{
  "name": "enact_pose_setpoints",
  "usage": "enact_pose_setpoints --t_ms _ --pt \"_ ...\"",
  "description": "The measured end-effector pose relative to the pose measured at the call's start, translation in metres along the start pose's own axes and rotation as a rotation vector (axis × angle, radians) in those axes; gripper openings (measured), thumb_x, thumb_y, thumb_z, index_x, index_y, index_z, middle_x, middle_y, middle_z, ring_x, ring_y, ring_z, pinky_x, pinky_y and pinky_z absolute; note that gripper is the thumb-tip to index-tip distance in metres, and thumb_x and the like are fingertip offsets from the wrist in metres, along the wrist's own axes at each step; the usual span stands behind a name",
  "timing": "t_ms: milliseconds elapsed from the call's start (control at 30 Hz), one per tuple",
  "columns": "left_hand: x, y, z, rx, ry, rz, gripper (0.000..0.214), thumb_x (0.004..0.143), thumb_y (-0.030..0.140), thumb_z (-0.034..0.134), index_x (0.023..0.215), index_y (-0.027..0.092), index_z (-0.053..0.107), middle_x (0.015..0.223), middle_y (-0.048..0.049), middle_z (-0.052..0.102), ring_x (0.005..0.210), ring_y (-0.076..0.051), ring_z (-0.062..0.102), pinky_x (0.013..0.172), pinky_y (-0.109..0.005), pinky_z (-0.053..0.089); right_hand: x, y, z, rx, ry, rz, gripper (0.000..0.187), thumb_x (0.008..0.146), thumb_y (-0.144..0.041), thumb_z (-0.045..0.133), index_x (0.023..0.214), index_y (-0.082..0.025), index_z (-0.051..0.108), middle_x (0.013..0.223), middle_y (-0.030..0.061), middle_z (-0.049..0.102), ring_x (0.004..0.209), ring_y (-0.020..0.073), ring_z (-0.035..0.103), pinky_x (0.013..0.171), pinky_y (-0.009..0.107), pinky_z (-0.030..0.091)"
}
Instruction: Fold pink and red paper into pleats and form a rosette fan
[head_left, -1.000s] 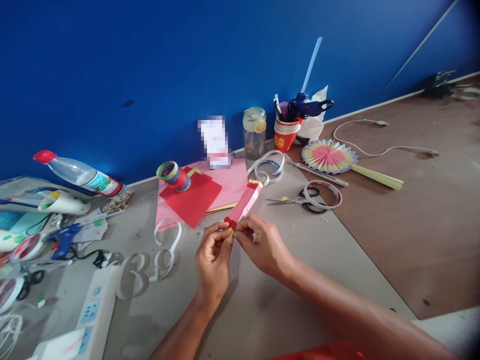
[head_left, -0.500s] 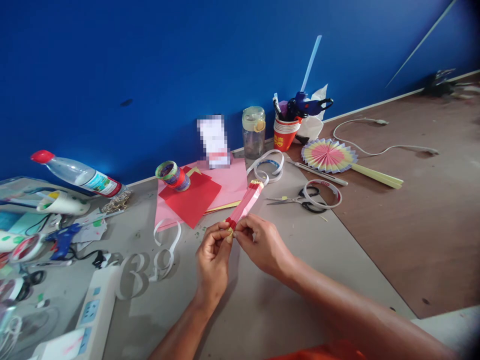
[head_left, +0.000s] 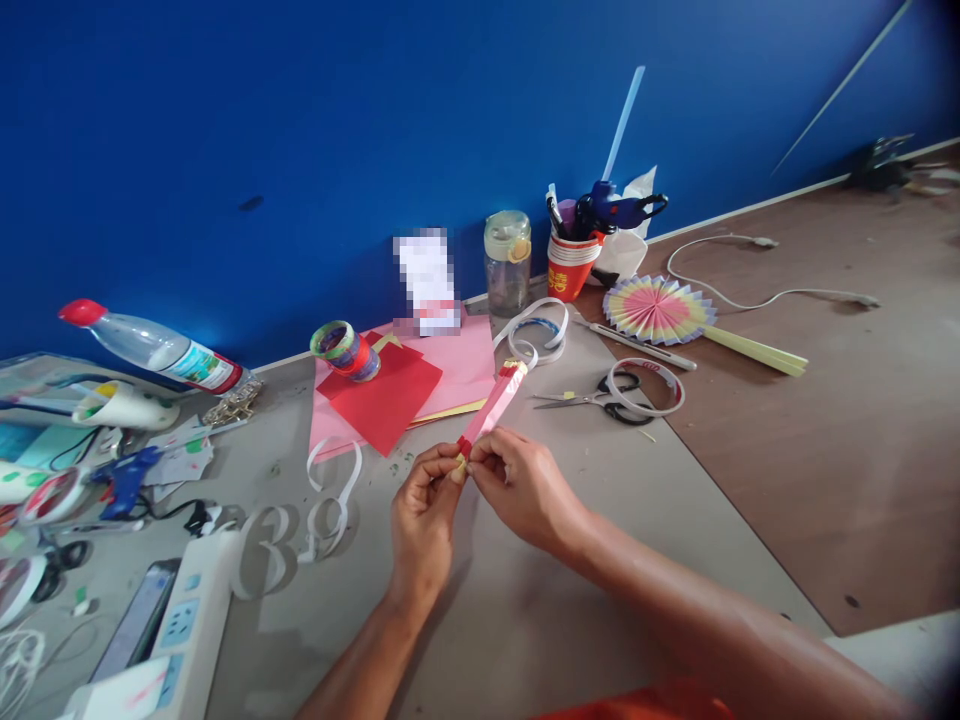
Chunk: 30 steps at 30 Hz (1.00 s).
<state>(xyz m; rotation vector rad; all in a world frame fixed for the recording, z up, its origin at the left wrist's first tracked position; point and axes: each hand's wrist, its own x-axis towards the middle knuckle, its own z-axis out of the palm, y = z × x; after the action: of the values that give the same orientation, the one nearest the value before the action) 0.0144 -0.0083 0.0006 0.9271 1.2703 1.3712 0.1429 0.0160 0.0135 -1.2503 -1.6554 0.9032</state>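
we pinch the near end of the pleated paper between the narrowed fingers of our left hand and right hand, its far end slanting away over the desk; our hands nearly meet, forearms angling inward.

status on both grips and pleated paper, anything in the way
Left grip, right grip pinching near end. Pleated paper bunched narrow, far end free. Scissors lying apart.

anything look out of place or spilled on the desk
Nothing spilled that I can see, just untidiness: a tape roll overlaps the handles of the scissors, and a curled white strip lies loose near the power strip.
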Motion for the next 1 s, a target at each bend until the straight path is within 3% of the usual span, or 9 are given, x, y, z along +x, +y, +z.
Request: enact_pose_setpoints --t_ms 200,433,667,1000 --pt "0.0 0.003 0.003 -0.036 0.002 -0.06 0.01 0.072 0.025 0.072 0.079 0.017 0.069 0.105 -0.0054 0.061 0.097 -0.017 0.059 0.085 -0.029 0.049 0.0 0.001 0.0 -0.186 0.023 -0.095 0.01 0.074 -0.009 0.052 0.07 -0.019 0.05 0.067 -0.0011 0.053 0.055 0.0101 0.045 0.054 0.022 0.034" --pt "0.001 0.012 0.008 -0.138 0.018 -0.165 0.01 0.069 0.024 0.073 0.071 0.016 0.068 0.099 -0.0028 0.061 0.091 -0.014 0.059 0.081 -0.026 0.05 0.001 0.004 -0.002 -0.34 0.005 -0.269 0.017 0.086 -0.014 0.046 0.071 -0.018 0.053 0.066 0.0013 0.055 0.06 0.0129 0.047 0.06 0.025 0.034" --pt "0.0 0.013 0.008 -0.175 0.007 -0.208 0.009 0.071 0.024 0.072 0.072 0.016 0.068 0.099 -0.0026 0.062 0.092 -0.013 0.059 0.082 -0.024 0.05 0.003 0.005 -0.006 -0.476 -0.016 -0.346 0.018 0.09 -0.018 0.046 0.076 -0.016 0.057 0.071 0.0039 0.061 0.066 0.0149 0.053 0.064 0.028 0.034" --pt "0.002 0.015 0.011 -0.224 -0.001 -0.255 0.011 0.069 0.024 0.073 0.073 0.015 0.069 0.09 -0.0035 0.067 0.081 -0.012 0.062 0.076 -0.024 0.05 0.003 0.008 -0.001 -0.571 0.033 -0.439 0.019 0.089 -0.017 0.045 0.074 -0.016 0.056 0.07 0.0034 0.059 0.064 0.0146 0.05 0.064 0.03 0.032"
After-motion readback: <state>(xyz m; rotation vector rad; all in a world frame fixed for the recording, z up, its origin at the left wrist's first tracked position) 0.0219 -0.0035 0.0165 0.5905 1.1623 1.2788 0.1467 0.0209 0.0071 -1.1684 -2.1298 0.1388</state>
